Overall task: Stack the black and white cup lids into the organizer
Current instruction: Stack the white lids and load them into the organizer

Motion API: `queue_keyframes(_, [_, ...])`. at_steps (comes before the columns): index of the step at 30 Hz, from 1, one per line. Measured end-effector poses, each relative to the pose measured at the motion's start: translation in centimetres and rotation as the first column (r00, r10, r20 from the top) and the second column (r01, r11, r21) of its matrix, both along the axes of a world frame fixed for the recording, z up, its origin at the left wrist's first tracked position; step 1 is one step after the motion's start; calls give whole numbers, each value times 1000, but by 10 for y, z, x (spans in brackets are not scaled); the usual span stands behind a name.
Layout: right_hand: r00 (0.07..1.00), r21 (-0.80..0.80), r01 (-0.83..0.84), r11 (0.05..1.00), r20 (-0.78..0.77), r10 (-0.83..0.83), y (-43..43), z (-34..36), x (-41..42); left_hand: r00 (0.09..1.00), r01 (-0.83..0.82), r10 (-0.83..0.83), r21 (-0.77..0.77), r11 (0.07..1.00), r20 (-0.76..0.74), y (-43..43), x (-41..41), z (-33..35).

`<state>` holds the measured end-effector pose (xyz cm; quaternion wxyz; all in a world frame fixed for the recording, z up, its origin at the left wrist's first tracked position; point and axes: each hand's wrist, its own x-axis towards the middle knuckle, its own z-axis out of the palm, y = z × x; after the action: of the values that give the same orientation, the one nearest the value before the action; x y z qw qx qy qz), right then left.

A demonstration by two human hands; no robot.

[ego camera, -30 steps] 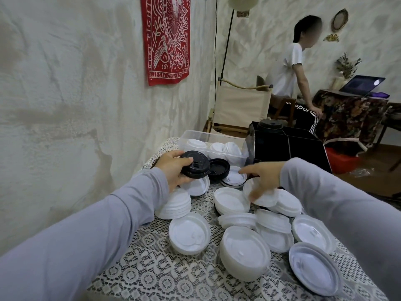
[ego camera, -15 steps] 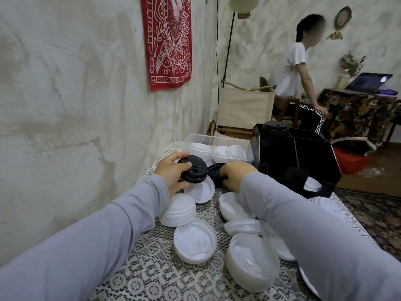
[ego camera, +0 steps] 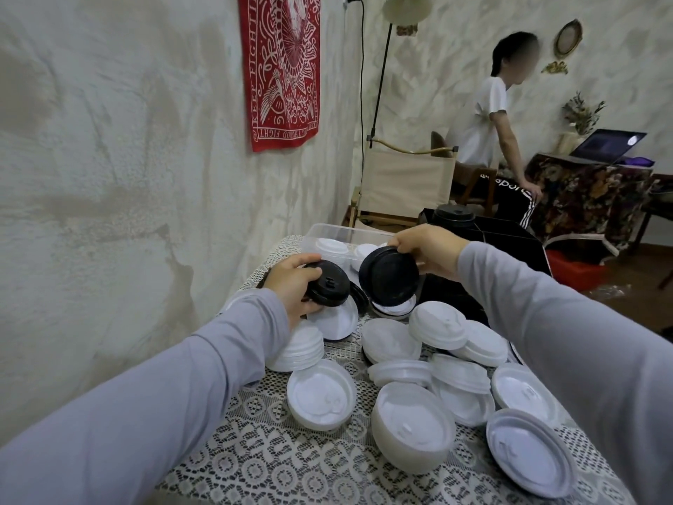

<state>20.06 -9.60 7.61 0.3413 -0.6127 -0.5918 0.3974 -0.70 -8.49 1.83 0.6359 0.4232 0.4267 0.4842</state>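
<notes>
While pinched by its upper rim in the right grip (ego camera: 426,249), fingers curled over the edge, tilted steeply and just right of the left grip (ego camera: 291,282): one black lid (ego camera: 389,280). Curled round a second black lid (ego camera: 329,287), top up with the sip plug showing: left grip, thumb over the near rim. Between the two lids only a narrow gap, so probably nesting one onto the other next, then carrying both rightward and away. Black organizer (ego camera: 510,235) beyond and right of the right grip, nearer that grip than the left; a stack of black lids (ego camera: 452,215) already standing at its far left corner. Likely needing a level turn of the tilted lid before any drop onto that stack. Below both grips, white lids (ego camera: 388,340) scattered and piled, some hollow side up, some domed, over a lace-covered tabletop (ego camera: 273,468); light, likely to slide if brushed by a sleeve. Clear bin (ego camera: 327,231) with more white lids behind the grips, beside the rough plaster wall (ego camera: 127,176). Farther back, a folding chair (ego camera: 404,184), a floor lamp (ego camera: 406,9), a red wall hanging (ego camera: 282,67), and another person (ego camera: 484,122) standing by a laptop (ego camera: 608,144).
</notes>
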Motion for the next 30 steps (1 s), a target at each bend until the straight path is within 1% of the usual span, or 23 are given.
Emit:
queue_keyframes(2, [990,-71,-62,995,-131,53,-7,4,-7,997,68,-68,15,998,-27,-7,5,4])
queue_keyframes(3, [984,-103,-94,990,-161,77,-11,5,-11,992,116,-115,20,993,-42,-11,7,6])
queue_keyframes(5, [981,-149,-137,979,-160,112,-14,5,-21,977,207,-206,11,978,-52,-19,11,9])
queue_keyframes(7, [986,-156,-141,978,-116,123,-12,3,-29,963,266,-266,0,964,-44,-25,14,11])
queue_keyframes(8, [990,-135,-132,982,-70,124,-10,3,-33,957,288,-288,-3,958,-38,-27,15,11])
queue_keyframes(11, [973,16,-143,990,187,137,-6,2,-37,949,315,-315,-11,949,-9,-30,16,9])
queue_keyframes(12, [969,56,-140,988,215,125,-5,2,-38,948,318,-318,-13,948,-1,-30,16,9])
queue_keyframes(15, [981,111,-91,990,182,70,-6,-1,-42,945,326,-325,-21,945,30,-31,17,9])
queue_keyframes(20, [960,165,-34,986,278,-13,-5,-9,-49,943,332,-329,-45,942,54,-34,19,7])
queue_keyframes(24, [973,218,-50,975,230,-2,-4,-15,-52,938,339,-339,2,941,75,-34,20,5])
queue_keyframes(27, [979,260,-72,963,201,19,-6,-20,-52,947,311,-311,18,950,84,-34,21,6])
queue_keyframes(30, [996,272,-31,962,91,6,-4,-24,-49,957,271,-272,23,962,97,-33,20,5])
